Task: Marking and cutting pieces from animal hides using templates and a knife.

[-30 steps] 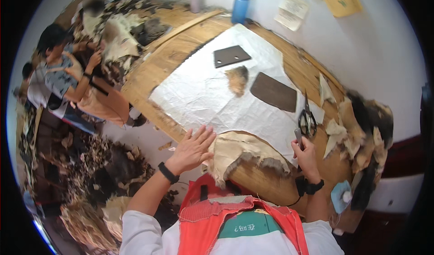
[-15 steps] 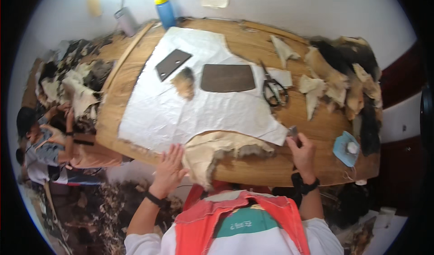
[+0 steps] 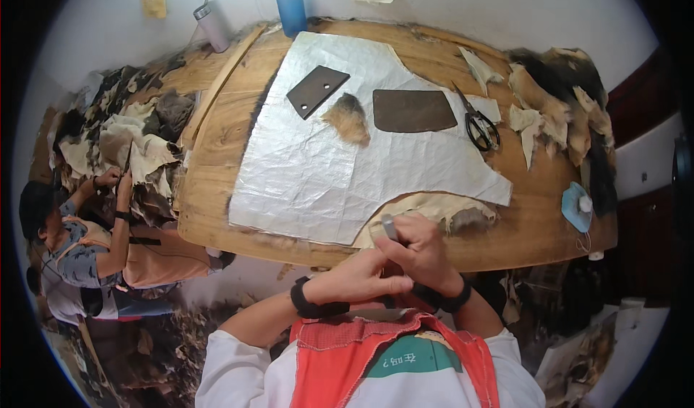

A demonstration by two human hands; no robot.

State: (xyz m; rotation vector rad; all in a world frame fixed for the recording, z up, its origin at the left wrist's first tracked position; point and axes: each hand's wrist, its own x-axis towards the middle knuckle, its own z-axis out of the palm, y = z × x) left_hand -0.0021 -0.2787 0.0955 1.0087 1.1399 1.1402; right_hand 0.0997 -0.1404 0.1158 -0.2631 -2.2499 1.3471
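At far left, a co-worker (image 3: 79, 252) in a dark cap worked beside a heap of hides (image 3: 134, 148). Next along the wooden table (image 3: 210, 169), a long wooden strip (image 3: 225, 83) ran toward the wall, with a pale tumbler (image 3: 211, 28) and a yellow-capped blue bottle (image 3: 292, 12) at the back.

A white, crinkled sheet (image 3: 289, 191) spread before you, bearing a brown panel with two holes (image 3: 318, 90), a tuft of fur (image 3: 350, 122) and a plain brown panel (image 3: 414, 112).

At the near edge your hands met. Your left hand (image 3: 354, 274) lay lower, thumb pointing right, its fingers hidden behind the other; whether they gripped anything could not be told. Your right hand (image 3: 421, 249) curled around a small grey tool (image 3: 390, 226), its visible end tilted up and leftward.

The fur-edged pale hide (image 3: 441, 207) lay on the table just beyond your fists and off to the right, its long axis running left to right within the sheet's curved cutout. Your right hand was the nearer, overlapping the hide in view.

Farther right lay black-handled scissors (image 3: 471, 112), furry hide pieces (image 3: 549, 122) and a light-blue mask (image 3: 575, 209).
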